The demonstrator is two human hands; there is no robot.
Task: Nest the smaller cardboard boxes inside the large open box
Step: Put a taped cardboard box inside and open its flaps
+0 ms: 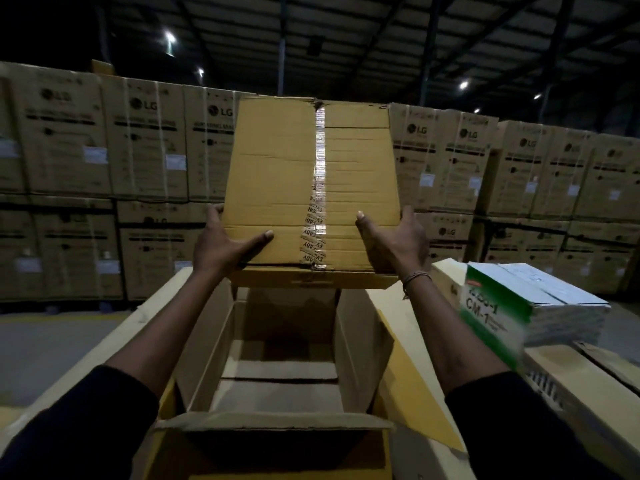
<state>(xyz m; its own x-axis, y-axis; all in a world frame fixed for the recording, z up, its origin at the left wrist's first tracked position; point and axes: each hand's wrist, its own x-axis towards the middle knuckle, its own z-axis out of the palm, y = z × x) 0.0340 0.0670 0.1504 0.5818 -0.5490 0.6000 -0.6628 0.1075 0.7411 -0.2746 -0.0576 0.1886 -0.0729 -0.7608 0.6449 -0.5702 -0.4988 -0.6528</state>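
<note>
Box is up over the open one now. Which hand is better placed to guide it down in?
Neither alone. The left hand and right hand grip opposite sides of the taped box, directly above the large open box. Lower with both.

Floor [52, 337] bears stacked cartons [145, 147]

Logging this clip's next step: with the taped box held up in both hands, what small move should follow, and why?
Probably lower the taped box straight down into the open box. The left hand and right hand grip its sides, it hangs just above the opening, and the space below looks free.
</note>
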